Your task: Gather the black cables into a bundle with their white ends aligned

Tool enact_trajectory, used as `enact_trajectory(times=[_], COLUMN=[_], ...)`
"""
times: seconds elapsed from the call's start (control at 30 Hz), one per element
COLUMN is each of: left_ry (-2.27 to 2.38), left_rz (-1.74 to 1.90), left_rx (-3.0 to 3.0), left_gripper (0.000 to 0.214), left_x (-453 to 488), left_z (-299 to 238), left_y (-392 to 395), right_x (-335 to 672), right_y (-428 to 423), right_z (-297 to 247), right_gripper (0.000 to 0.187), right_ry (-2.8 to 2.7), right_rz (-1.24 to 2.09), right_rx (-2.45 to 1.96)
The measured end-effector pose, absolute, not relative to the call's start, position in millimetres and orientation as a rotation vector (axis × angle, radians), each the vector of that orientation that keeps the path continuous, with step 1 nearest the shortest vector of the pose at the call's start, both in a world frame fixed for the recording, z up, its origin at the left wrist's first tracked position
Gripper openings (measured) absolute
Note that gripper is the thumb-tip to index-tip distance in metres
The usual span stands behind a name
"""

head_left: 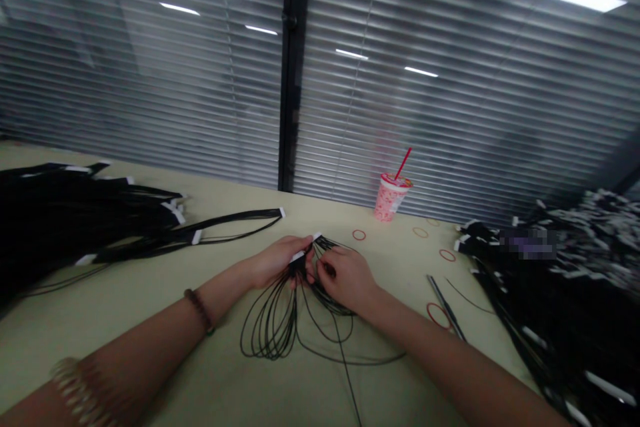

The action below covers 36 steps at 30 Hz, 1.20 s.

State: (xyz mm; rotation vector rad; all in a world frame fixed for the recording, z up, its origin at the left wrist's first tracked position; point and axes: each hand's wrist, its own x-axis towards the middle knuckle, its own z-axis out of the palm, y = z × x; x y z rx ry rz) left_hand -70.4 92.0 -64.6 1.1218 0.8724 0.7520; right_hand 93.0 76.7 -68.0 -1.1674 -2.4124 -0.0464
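Note:
A looped bundle of thin black cables (273,327) with white connector ends (299,257) hangs from my left hand (283,260), whose fingers are closed around it near the connectors. My right hand (347,277) is curled just beside it, thumb and fingers pinched at the black strands; exactly which strand sits between them is hidden. Several loops droop below both hands onto the table, and one loose strand runs down toward the near edge.
To the left lies a pile of black cables (135,213) with white ends. A larger cable heap (565,307) covers the right side. A pink cup with a straw (393,199) stands at the back. Rubber bands (359,235) and a slim metal tool (445,307) lie right of my hands.

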Motion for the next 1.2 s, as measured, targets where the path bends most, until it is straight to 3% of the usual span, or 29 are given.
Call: enact_trajectory(times=[1.2], left_ry=[0.930], left_rz=[0.620], left_rx=[1.108], left_gripper=[0.032], left_x=[-76.9], left_z=[-58.2], left_y=[90.7], right_x=[86.9], right_y=[73.0], right_z=[-69.9], right_gripper=[0.019], right_ry=[-2.023], right_rz=[0.316], right_rx=[-1.046])
